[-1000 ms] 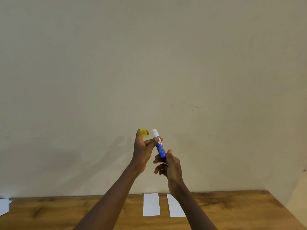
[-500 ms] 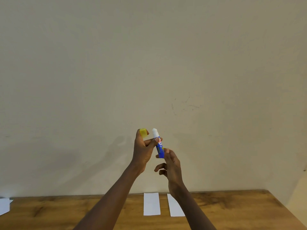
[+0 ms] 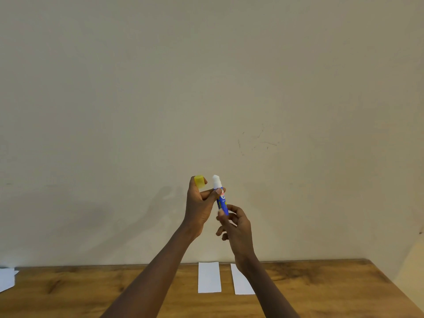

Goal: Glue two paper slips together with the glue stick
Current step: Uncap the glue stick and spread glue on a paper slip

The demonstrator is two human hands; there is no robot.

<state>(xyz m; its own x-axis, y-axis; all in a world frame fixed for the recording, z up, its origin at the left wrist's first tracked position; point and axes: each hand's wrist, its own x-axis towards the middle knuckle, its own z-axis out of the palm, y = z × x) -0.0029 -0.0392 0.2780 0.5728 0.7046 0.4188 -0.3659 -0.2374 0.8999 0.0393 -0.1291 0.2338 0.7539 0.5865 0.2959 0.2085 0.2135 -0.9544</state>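
I hold a blue glue stick upright in the air before the wall, its white glue tip bare at the top. My left hand pinches the tube near its upper part and also keeps the yellow cap between its upper fingers. My right hand grips the tube's lower end with its fingertips. Two white paper slips lie side by side on the wooden table below: the left slip in full view, the right slip partly covered by my right forearm.
More white paper lies at the table's far left edge. A plain beige wall rises right behind the table. The table's right corner falls away at the lower right.
My right hand's fingers have shifted on the tube's lower end, and slightly more white glue shows at the top. The left hand, cap and slips have stayed put.
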